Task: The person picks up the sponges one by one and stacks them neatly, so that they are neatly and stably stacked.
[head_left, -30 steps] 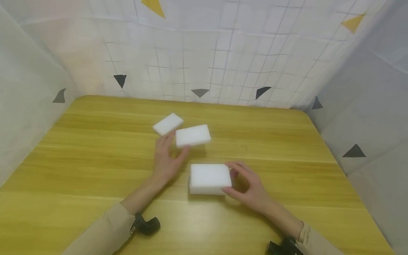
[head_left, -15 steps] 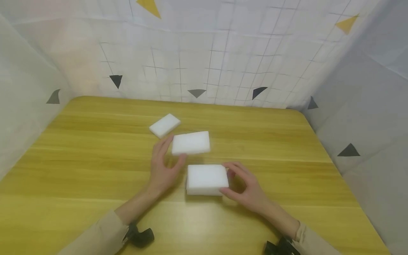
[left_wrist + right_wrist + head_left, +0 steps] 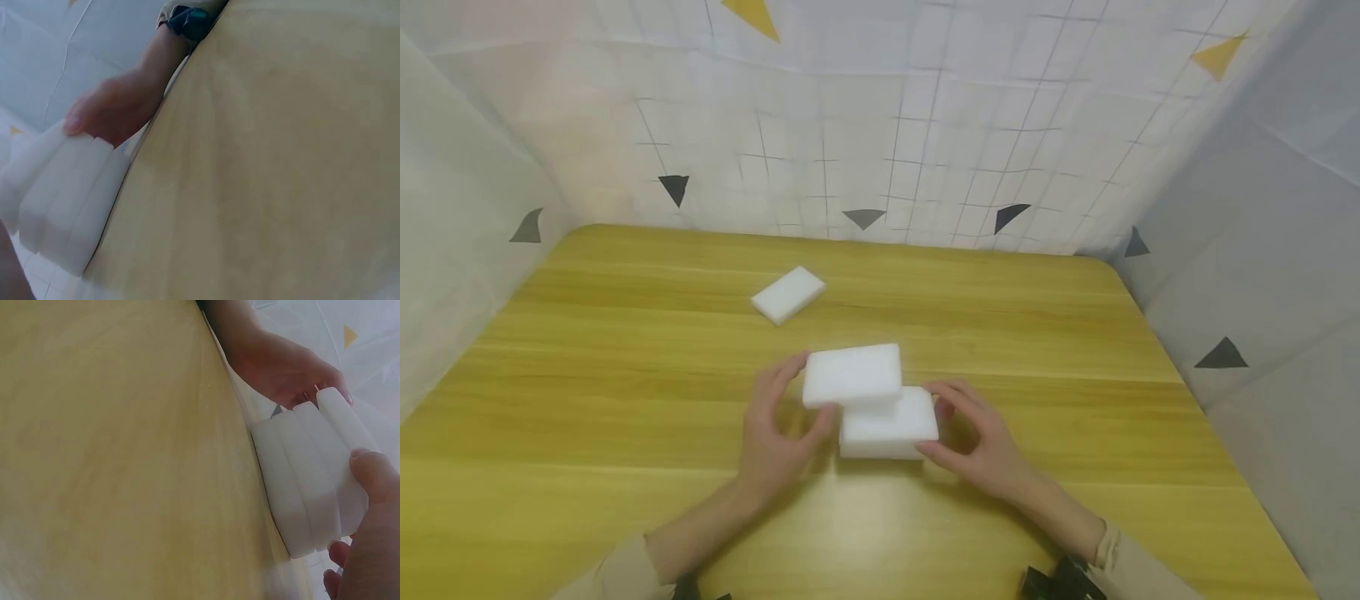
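In the head view my left hand (image 3: 775, 437) pinches a white sponge (image 3: 852, 373) by its left end, fingertips behind it and thumb in front. That sponge hangs slightly tilted above the left part of a stack of white sponges (image 3: 910, 421), covering some of its top in this view. My right hand (image 3: 976, 442) holds the stack's right end between thumb and fingers. From the right wrist, the lifted sponge (image 3: 347, 422) leans close over the stacked sponges (image 3: 287, 494), which stand on the table. The right thumb (image 3: 74, 123) lies on the stack's upper edge in the left wrist view.
One more white sponge (image 3: 787, 295) lies flat and angled on the wooden table (image 3: 625, 375), farther back and left of the stack. White cloth (image 3: 850, 125) with triangle prints hangs behind the table and along both sides.
My left hand has brought its sponge toward me, from behind the stack to above its left part. The right hand stays at the stack's end. The single sponge at the back stays put.
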A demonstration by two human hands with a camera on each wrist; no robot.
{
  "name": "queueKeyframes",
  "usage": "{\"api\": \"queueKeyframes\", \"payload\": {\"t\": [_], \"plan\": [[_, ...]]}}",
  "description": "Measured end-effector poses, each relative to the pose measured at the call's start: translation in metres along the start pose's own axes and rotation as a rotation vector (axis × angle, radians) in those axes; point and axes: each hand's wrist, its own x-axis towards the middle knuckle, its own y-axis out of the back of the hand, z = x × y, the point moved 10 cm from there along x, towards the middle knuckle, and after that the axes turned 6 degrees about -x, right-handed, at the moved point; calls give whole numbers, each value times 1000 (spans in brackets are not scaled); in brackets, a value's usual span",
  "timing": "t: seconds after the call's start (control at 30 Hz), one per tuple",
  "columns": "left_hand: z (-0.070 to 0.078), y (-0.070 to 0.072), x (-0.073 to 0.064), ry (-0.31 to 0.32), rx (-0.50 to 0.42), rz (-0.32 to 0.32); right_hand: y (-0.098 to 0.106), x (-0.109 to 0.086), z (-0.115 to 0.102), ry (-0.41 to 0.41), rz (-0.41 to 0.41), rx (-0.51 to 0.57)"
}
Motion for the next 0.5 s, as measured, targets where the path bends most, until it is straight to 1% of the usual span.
{"api": "queueKeyframes", "payload": {"t": [0.1, 0.2, 0.33, 0.4, 0.5], "plan": [[6, -3, -4, -48, -28, -10, -2, -2, 5, 0, -2, 7], [14, -8, -4, -123, -38, -18, -4, -8, 16, -1, -1, 7], [22, -13, -3, -207, -31, -33, -6, -14, 30, -1, -3, 1], [25, -14, -3, -238, -29, -43, -7, -15, 33, 0, -6, 1], [28, -16, -3, -265, -30, -64, -8, -15, 33, 7, -10, -1]]}}
